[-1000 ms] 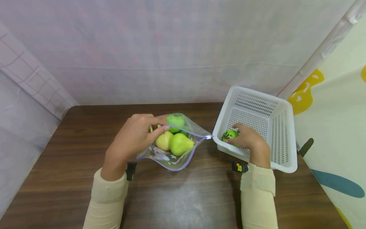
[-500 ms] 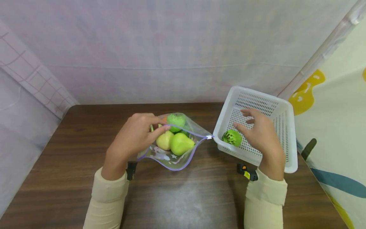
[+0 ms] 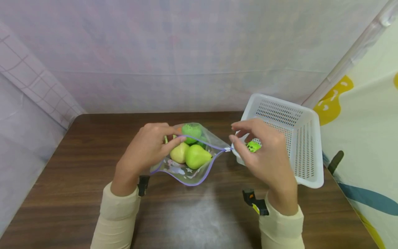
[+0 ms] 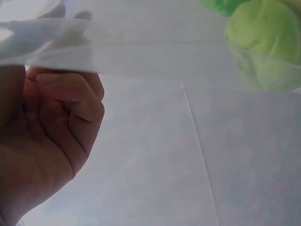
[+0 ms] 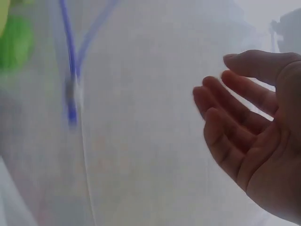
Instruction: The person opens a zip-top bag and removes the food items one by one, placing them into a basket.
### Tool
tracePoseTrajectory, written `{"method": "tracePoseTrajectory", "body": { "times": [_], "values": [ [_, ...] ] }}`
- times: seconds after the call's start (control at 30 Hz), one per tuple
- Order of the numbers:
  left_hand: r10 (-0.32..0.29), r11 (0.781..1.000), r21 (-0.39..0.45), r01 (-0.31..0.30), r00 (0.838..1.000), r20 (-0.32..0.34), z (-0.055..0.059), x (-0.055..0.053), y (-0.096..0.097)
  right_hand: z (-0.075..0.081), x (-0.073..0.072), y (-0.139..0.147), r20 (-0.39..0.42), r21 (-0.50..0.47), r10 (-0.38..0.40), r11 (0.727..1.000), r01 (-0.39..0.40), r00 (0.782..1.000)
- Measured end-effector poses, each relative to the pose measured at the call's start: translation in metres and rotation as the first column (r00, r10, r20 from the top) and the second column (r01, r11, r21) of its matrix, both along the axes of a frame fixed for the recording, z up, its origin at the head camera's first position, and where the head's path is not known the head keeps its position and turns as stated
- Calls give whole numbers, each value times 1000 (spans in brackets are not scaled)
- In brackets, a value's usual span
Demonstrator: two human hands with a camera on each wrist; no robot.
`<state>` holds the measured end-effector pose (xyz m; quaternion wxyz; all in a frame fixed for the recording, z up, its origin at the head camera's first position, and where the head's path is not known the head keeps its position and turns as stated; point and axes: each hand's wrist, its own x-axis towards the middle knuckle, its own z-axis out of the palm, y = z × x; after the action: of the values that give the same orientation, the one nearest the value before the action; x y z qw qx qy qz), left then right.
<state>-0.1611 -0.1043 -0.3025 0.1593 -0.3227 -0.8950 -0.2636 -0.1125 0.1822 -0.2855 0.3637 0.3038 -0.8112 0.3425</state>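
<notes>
A clear zipper bag with a purple edge lies open-mouthed on the table, holding a green pear, a pale yellow-green fruit and other green pieces. My left hand pinches the bag's upper edge between thumb and fingers; in the left wrist view the clear film crosses behind the thumb. Near the white zipper slider, my right hand hovers with fingers loosely bent and nothing between them. Partly behind it, a green dark-striped round fruit sits in the white basket.
The basket stands at the right on the brown wooden table, close to the bag's slider end. A pale curtain hangs along the table's back edge. Patterned cloth hangs at the right.
My right hand has let go of the striped fruit, leaving it in the basket. It lifted away, then moved left toward the zipper slider. The left hand stays on the bag.
</notes>
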Motion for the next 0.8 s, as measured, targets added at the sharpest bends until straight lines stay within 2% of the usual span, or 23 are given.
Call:
{"method": "tracePoseTrajectory", "body": {
  "times": [0.07,0.13,0.2,0.3,0.43,0.63,0.8],
  "values": [
    [-4,1000,8,4,1000,-7,0,0,0,-2,1,-16,15,18,85,996,-85,996],
    [-7,1000,16,7,1000,-14,0,1,0,-8,2,-33,73,65,149,986,-153,986],
    [-11,1000,21,11,1000,-19,0,1,-1,-15,0,-49,151,145,176,970,-197,973],
    [-17,999,28,18,1000,-20,-1,1,-1,-28,-3,-70,252,276,168,931,-238,953],
    [-17,999,27,17,1000,-21,-1,2,0,-43,-7,-90,286,397,107,891,-219,952],
    [-13,1000,7,13,1000,-5,1,4,1,-60,-14,-100,262,515,-41,851,-104,964],
    [-3,1000,-4,3,1000,-8,2,4,1,-67,-20,-104,286,559,-154,828,-34,946]
  ]
}}
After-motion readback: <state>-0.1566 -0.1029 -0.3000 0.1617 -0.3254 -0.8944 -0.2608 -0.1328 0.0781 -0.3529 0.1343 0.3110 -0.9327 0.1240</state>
